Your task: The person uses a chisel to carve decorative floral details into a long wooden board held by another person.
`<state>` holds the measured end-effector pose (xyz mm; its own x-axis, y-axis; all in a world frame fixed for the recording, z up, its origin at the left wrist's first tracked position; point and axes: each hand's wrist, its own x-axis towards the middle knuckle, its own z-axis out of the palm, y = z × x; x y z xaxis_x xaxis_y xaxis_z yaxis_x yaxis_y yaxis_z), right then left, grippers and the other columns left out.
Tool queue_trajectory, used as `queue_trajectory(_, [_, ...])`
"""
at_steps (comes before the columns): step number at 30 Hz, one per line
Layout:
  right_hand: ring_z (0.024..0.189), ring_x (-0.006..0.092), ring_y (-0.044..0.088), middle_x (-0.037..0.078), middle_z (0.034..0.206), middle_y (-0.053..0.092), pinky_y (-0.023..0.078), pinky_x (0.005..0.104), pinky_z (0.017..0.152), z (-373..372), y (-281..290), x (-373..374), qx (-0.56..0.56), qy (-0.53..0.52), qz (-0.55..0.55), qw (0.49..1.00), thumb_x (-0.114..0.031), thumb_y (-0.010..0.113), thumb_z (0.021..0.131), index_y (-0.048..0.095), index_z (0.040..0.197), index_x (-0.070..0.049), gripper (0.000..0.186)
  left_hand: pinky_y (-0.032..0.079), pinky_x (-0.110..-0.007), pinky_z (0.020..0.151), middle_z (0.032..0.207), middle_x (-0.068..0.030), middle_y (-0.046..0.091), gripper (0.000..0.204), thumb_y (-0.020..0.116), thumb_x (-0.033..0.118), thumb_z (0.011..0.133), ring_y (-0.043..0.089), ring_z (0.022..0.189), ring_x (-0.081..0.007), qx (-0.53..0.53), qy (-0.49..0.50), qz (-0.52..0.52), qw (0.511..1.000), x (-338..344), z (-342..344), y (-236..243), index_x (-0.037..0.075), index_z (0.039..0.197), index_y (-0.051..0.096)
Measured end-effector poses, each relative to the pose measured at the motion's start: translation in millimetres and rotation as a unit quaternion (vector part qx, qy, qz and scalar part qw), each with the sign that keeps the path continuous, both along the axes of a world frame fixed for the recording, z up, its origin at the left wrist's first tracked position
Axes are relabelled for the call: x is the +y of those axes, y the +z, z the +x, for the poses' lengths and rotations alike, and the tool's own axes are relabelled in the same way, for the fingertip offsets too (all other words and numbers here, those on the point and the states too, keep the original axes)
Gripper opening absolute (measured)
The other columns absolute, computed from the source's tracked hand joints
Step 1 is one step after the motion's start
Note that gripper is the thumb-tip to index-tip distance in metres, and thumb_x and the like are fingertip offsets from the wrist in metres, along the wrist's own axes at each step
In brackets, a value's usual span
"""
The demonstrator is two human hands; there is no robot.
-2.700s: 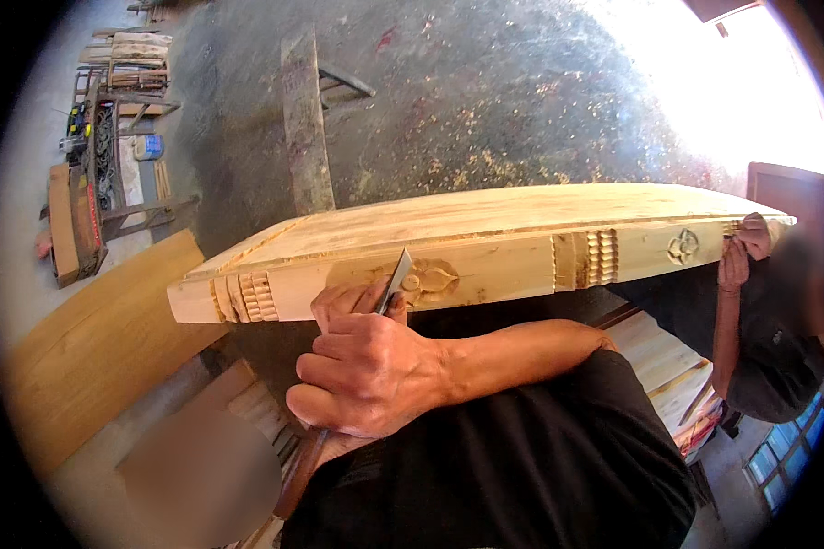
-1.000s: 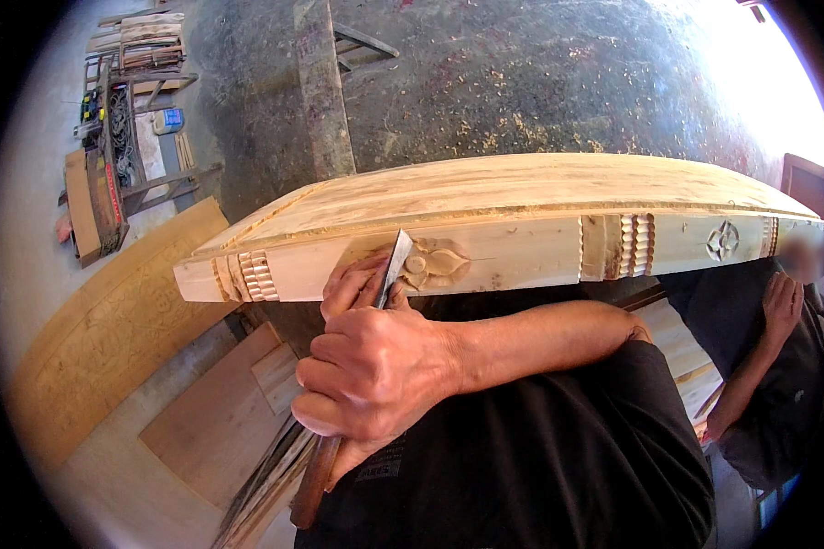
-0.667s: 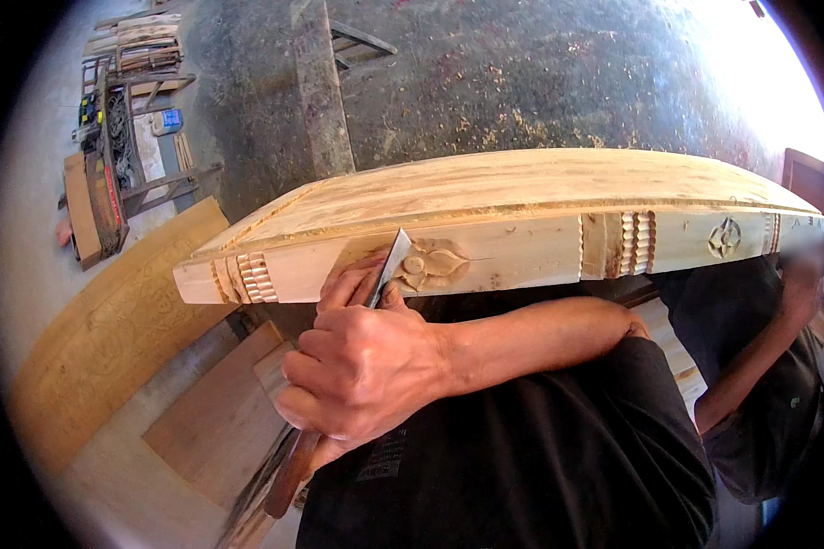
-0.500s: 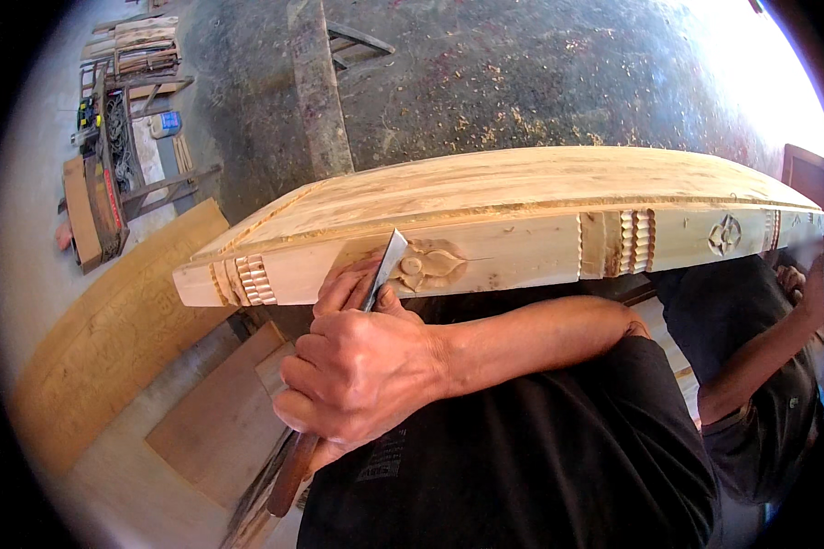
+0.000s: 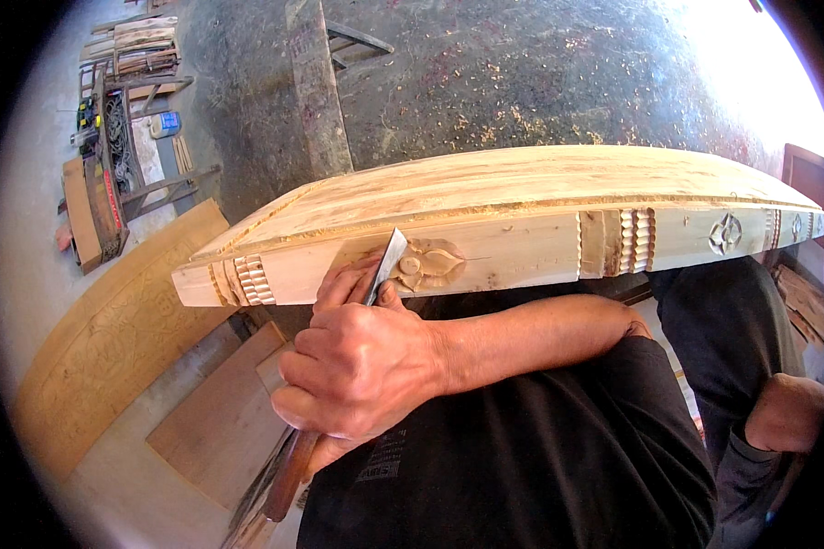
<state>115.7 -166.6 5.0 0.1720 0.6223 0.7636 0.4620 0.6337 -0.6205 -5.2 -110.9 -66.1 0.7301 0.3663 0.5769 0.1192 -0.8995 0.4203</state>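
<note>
A chisel [image 5: 392,258] slants across my front, its flat steel blade upward and its brown wooden handle low. My right hand [image 5: 366,371] is closed in a fist around it. Beyond the fist show fingers and a thumb of my left hand [image 5: 344,280], one on each side of the blade near the wood; the rest is hidden. Its bevelled end lies over the left part of a carved flower [image 5: 433,263] on the front edge of a pale wooden panel [image 5: 513,249]. Whether the cutting edge touches the wood I cannot tell.
Ribbed bands [image 5: 638,242] and a round carved motif [image 5: 725,234] mark the edge. A carved board [image 5: 119,343] and a plain board [image 5: 215,412] lie left. Beyond stands a rack [image 5: 142,137] with a blue-and-white tub [image 5: 165,124]. A co-worker's arm [image 5: 787,414] shows right; shavings [image 5: 513,119] litter the floor.
The co-worker's bare arm at the right has drawn away from the panel's end and toward the lower right. My hands and the chisel have hardly moved.
</note>
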Motion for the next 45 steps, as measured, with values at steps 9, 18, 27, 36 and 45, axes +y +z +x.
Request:
queue_trajectory(9, [0.060,0.0277,0.067,0.007,0.071,0.059,0.055,0.0470,0.053,12,13,12,0.077,0.013,-0.084,0.993,-0.067,0.076,0.083,0.061,0.082,-0.009,0.060,0.057,-0.048,0.091,0.106,-0.0078,0.070,0.036,0.088,0.021,0.077,0.072,0.095,-0.0302,-0.001,-0.006,-0.002,1.000,-3,-5,2,0.006,0.109,0.081])
queue_trajectory(18, [0.052,0.0202,0.057,0.001,0.068,0.047,0.046,0.0392,0.046,5,12,-1,-0.010,-0.037,-0.025,0.999,-0.052,0.075,0.083,0.049,0.074,-0.010,0.051,0.057,-0.048,0.091,0.106,-0.0079,0.071,0.036,0.089,0.021,0.078,0.072,0.095,-0.0304,-0.001,-0.014,0.003,1.000,-12,-4,1,0.006,0.110,0.081])
queue_trajectory(27, [0.056,0.0195,0.058,0.003,0.067,0.046,0.048,0.0343,0.050,-5,22,-45,-0.120,-0.044,-0.155,0.980,-0.024,0.075,0.075,0.051,0.076,-0.006,0.030,0.057,-0.048,0.090,0.107,-0.0079,0.071,0.037,0.089,0.022,0.078,0.072,0.095,-0.0306,-0.019,-0.037,-0.004,0.999,-43,-1,-9,0.006,0.110,0.081])
queue_trajectory(36, [0.052,0.0215,0.058,0.005,0.068,0.058,0.048,0.0351,0.049,53,42,-46,-0.021,-0.139,-0.219,0.966,-0.013,0.073,0.095,0.063,0.085,-0.008,0.015,0.057,-0.047,0.090,0.107,-0.0079,0.071,0.037,0.089,0.023,0.078,0.072,0.096,-0.0308,0.020,0.024,0.011,0.999,-52,-2,12,0.006,0.110,0.081])
queue_trajectory(45, [0.043,0.0132,0.041,0.008,0.060,0.046,0.028,0.0272,0.039,100,43,-87,0.431,-0.133,-0.087,0.888,-0.037,0.044,0.119,0.044,0.075,-0.010,0.052,0.052,-0.047,0.090,0.112,-0.0059,0.069,0.036,0.091,0.026,0.077,0.065,0.108,-0.0318,0.134,0.149,0.005,0.980,-24,38,67,0.011,0.106,0.078])
